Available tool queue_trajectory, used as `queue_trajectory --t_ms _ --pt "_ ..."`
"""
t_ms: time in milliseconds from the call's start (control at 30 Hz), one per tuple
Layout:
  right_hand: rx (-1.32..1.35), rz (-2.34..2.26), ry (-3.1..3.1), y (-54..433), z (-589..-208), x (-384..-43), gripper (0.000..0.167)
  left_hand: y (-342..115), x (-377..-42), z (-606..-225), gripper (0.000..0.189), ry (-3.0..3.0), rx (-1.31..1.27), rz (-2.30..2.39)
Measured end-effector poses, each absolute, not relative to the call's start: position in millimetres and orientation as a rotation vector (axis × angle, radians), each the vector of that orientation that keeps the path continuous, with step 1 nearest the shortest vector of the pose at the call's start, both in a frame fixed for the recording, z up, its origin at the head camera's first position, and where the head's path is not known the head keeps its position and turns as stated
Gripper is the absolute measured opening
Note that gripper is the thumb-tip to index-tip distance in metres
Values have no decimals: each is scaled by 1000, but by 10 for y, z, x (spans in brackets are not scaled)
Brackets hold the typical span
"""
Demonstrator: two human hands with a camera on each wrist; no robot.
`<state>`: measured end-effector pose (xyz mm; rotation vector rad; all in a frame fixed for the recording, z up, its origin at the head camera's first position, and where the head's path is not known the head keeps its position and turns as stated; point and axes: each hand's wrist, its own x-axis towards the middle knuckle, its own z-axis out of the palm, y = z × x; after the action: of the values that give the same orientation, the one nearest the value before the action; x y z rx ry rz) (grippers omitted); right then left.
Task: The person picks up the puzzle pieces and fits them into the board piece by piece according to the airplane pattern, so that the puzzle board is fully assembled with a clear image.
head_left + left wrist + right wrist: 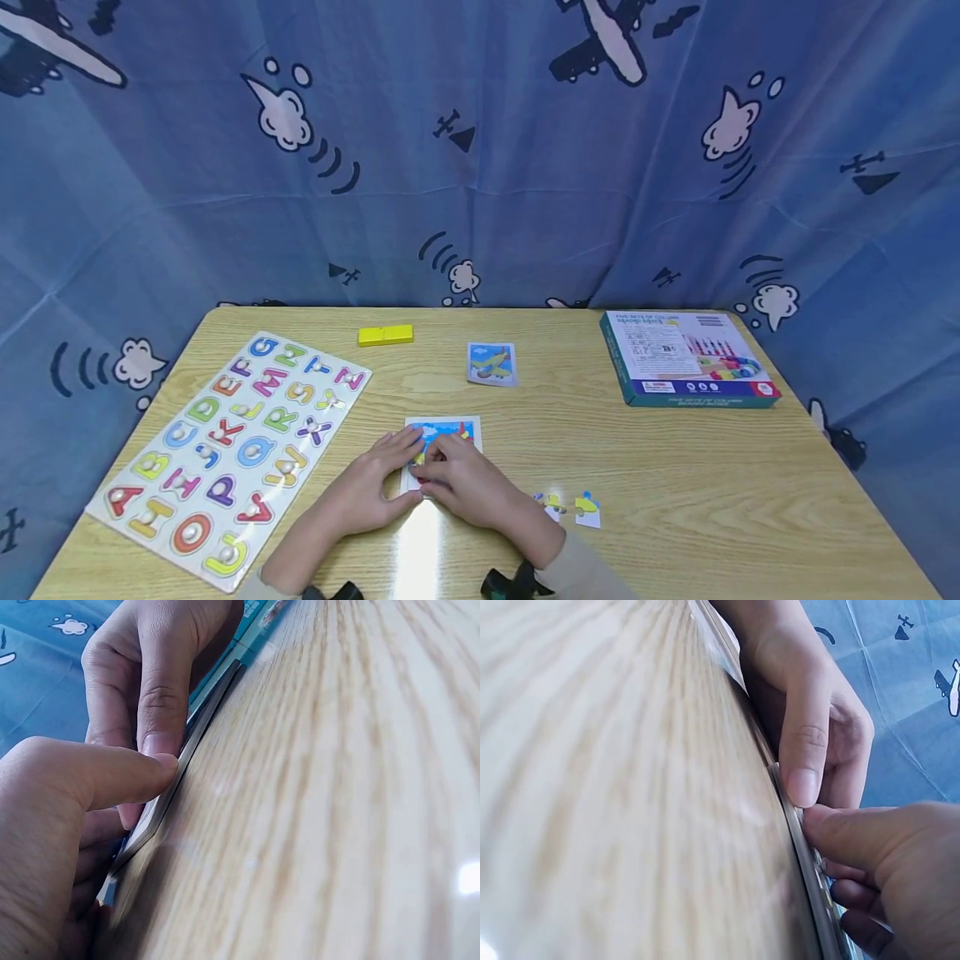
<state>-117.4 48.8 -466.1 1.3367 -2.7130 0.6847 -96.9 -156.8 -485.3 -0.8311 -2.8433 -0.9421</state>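
Observation:
In the head view a small jigsaw puzzle board [442, 422] with a white border and a blue picture lies near the table's front middle. My left hand [372, 481] rests along its left side, fingers fairly straight, the thumb at the near edge. Over the board, my right hand [468, 483] pinches a small puzzle piece with thumb and forefinger; the fingers hide most of it. Both wrist views show the thumbs close together at the board's thin edge. Two loose puzzle pieces, one partly behind the right wrist, the other a yellow-and-white puzzle piece [588, 510], lie to the right.
Behind the board lies a picture card [492, 364] of a yellow plane. A letter board [232, 454] with knobbed letters fills the left side. A yellow block [386, 335] sits at the back, a flat box [690, 358] at the back right. A blue curtain [480, 167] hangs behind.

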Motion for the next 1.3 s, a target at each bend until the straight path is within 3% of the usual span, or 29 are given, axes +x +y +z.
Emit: queue_trajectory --t_ms 333,600,833,1300 --pt "1329 621 -2676 476 -4661 -1162 23 -1571 -971 -4847 69 -2847 -817 -967" --pt "1266 724 -2694 461 -4692 -1151 20 -1560 -973 -4839 57 -2868 -780 -963" --pt "1196 841 -2820 502 -4649 -1152 28 -1546 -969 -4820 57 -2888 -767 -965" --pt "1030 957 -2943 1000 -4465 -1080 33 -1528 -969 -4825 56 -2893 -734 -983"
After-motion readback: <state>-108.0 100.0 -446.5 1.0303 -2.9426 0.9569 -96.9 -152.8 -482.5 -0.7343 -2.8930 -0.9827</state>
